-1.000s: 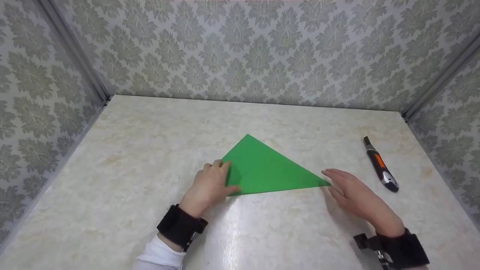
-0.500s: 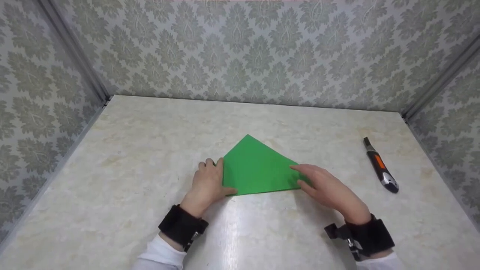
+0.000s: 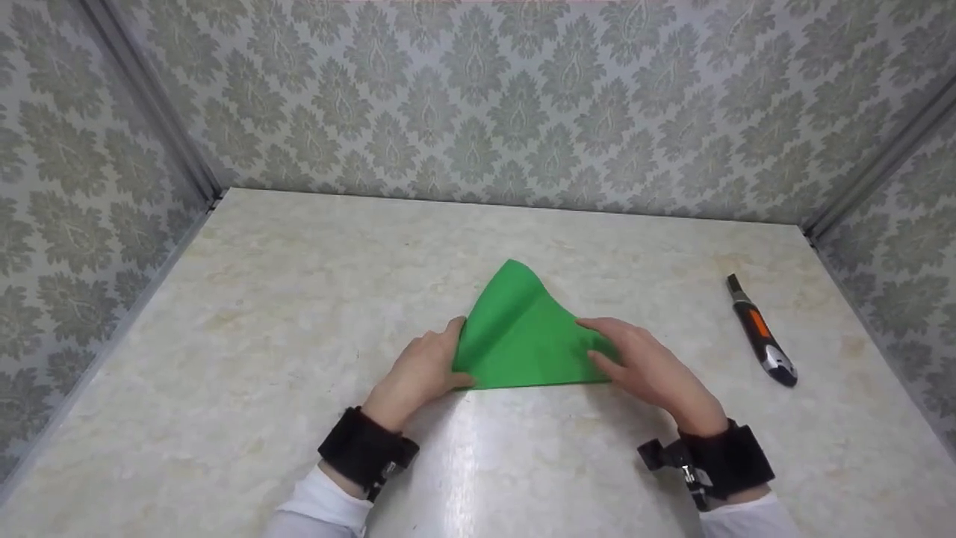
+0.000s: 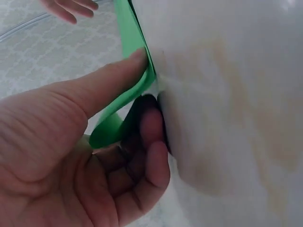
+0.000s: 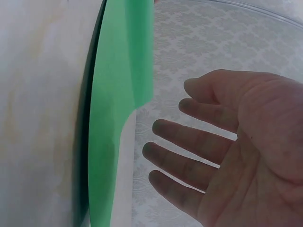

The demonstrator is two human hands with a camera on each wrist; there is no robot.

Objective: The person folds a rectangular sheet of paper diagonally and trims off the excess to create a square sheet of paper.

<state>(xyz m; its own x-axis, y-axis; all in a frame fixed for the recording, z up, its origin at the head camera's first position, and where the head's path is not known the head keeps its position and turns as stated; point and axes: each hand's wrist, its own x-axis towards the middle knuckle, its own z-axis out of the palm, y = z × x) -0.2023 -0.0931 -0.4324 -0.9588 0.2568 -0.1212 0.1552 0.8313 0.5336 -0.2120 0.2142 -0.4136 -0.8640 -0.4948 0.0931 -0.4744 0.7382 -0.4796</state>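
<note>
A sheet of green paper (image 3: 526,340) in a triangular shape lies in the middle of the table (image 3: 299,284), its far tip bowed up. At its left edge my left hand (image 3: 420,371) grips it. In the left wrist view the thumb lies on the paper (image 4: 128,28) and curled fingers are on the other side, with the sheet bent between them. My right hand (image 3: 648,368) overlaps the right corner in the head view. Its fingers are spread and loosely straight in the right wrist view, with the paper (image 5: 106,132) beside them.
A black, silver and orange utility knife (image 3: 762,330) lies on the right of the table. Patterned panels (image 3: 478,97) stand along the back and both sides. Black straps with small mounts circle both wrists.
My right hand has moved left from beyond the paper's right tip to over that corner. The left side of the sheet has been lifted and bent, and its far tip has bowed up.
</note>
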